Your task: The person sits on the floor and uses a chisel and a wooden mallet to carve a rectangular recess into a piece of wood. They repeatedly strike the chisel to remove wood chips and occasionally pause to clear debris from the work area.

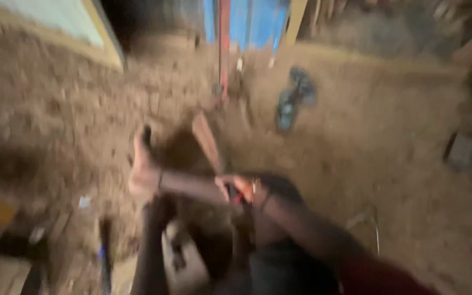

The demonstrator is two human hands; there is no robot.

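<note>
The whole view is smeared by motion. My right hand [235, 188] reaches in from the lower right on a red-sleeved arm and is closed around a small orange-handled object [245, 191]. My left hand [140, 173] is out to the left over the dirt floor. Its palm looks pale and a thin band shows at the wrist. The blur hides whether its fingers grip anything. Between the hands runs a pale limb-like shape [192, 186]. A reddish wooden board [207, 143] slants up from just behind the hands.
Sawdust and loose earth cover the floor [383, 142]. A pair of blue sandals [295, 99] lies at the back right. A red pole [224, 43] stands before a blue door [252, 22]. A pale canister [186, 263] sits below my hands.
</note>
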